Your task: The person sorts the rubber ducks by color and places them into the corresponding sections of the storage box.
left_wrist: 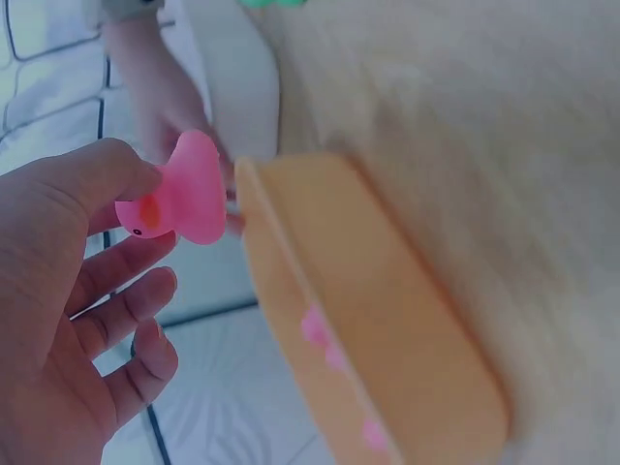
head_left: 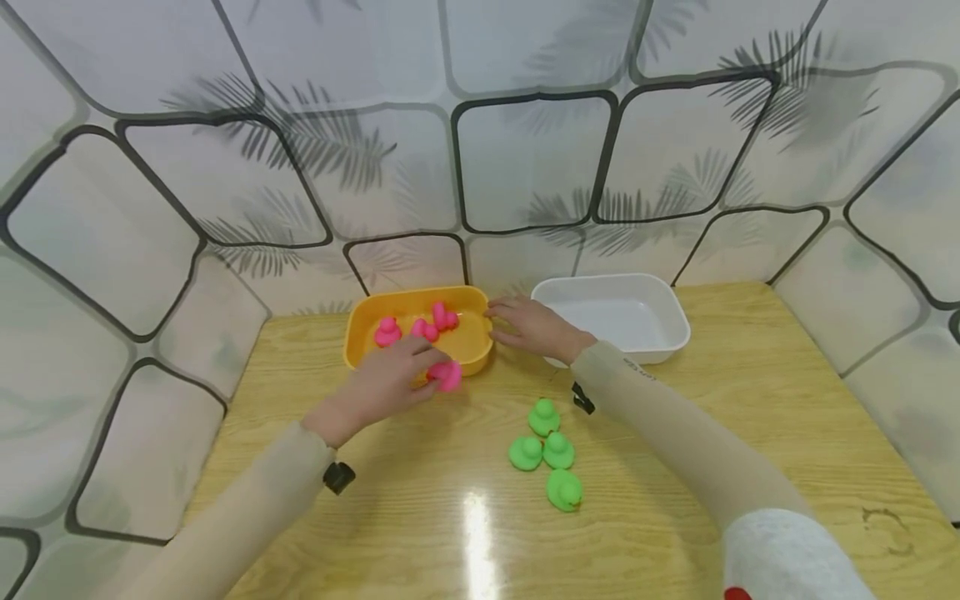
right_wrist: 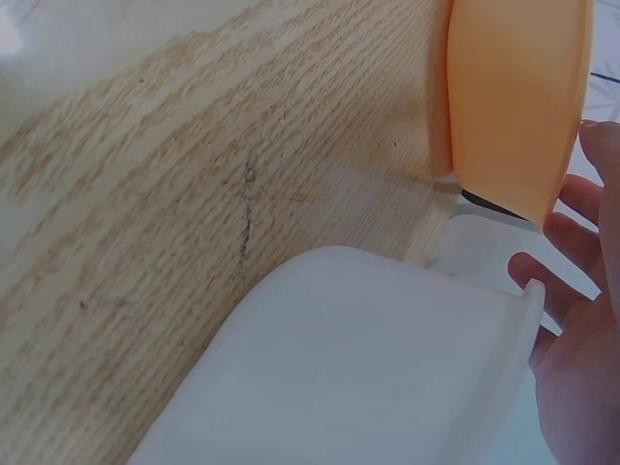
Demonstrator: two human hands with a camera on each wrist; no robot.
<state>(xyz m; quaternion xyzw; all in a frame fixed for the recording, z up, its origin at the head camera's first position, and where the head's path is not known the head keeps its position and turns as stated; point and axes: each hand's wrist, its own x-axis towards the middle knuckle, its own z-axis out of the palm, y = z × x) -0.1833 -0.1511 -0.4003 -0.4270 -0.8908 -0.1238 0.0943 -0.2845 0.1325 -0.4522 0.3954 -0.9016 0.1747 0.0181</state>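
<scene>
Pale walls, printed with dark stone-shaped outlines and grey fern leaves, stood around a wood-grain table, where one yellow-orange plastic tub sat close to the back wall. To the tub's left and front came one beige left sleeve with a small black wrist device. Left hand hung at the tub's front side, its thumb and index finger pinching one pink rubber duck, the other three fingers loosely bent and clear of it. From the head view, that duck overlapped the tub's front rim; its orange beak and dark eye showed in the left wrist view. Three more pink rubber ducks lay inside the tub, making four pink in all.

Right hand was at the tub's right end, fingers spread and slightly bent, their tips at the rim; I could not tell whether they touched it. Four green rubber ducks sat clustered on the table in front and to the right of the tub. Farther right of it were a second black wrist device, one white plastic tub, standing apart from the orange one, and the beige right sleeve.
</scene>
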